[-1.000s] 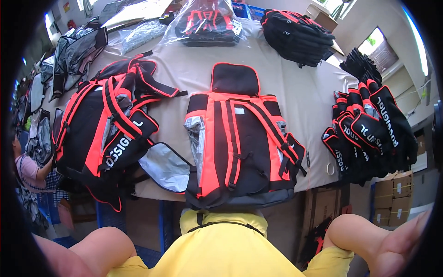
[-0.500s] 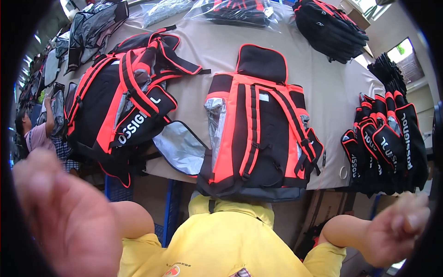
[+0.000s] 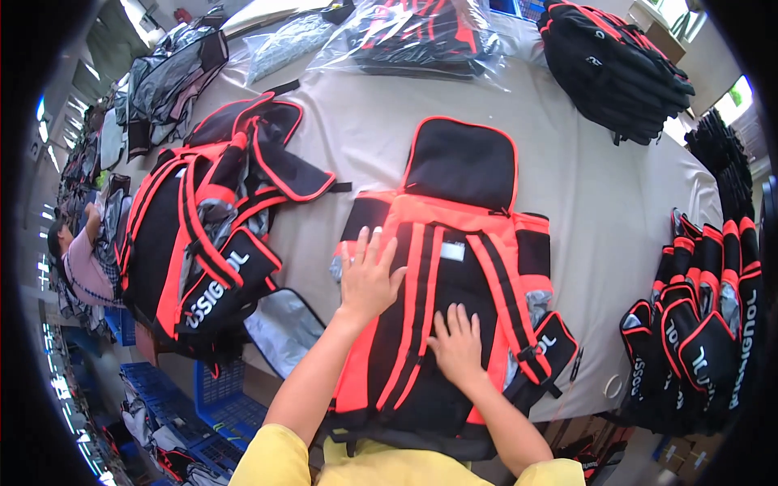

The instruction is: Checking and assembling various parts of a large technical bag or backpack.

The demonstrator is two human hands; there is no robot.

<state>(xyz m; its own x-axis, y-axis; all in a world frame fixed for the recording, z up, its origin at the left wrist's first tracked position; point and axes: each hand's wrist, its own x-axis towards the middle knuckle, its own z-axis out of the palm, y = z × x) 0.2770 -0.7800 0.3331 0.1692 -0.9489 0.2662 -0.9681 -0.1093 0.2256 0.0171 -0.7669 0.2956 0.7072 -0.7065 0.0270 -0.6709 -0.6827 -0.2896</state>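
A black and neon-coral backpack (image 3: 438, 324) lies in front of me, straps up, its top flap (image 3: 463, 164) folded out toward the far side. My left hand (image 3: 369, 279) rests on its left upper side, fingers spread and pointing away from me. Lower down, my right hand (image 3: 458, 344) lies on the black back panel between the two shoulder straps, fingers also apart. Neither hand grips anything. At the left, a second backpack (image 3: 190, 243) of the same colours leans half open with straps loose, and a silver-lined flap (image 3: 284, 328) hangs beside it.
Coral-edged black pieces (image 3: 697, 324) stand in a group at the right. A stack of black bags (image 3: 612, 69) is at the far right, and a clear plastic bag (image 3: 413, 40) lies at the back. Blue crates (image 3: 223, 397) sit below the table's left edge. A co-worker (image 3: 85, 259) is at far left.
Both my hands have come in from the sides and down onto the backpack. The view has shifted, so the bags sit lower in the picture.
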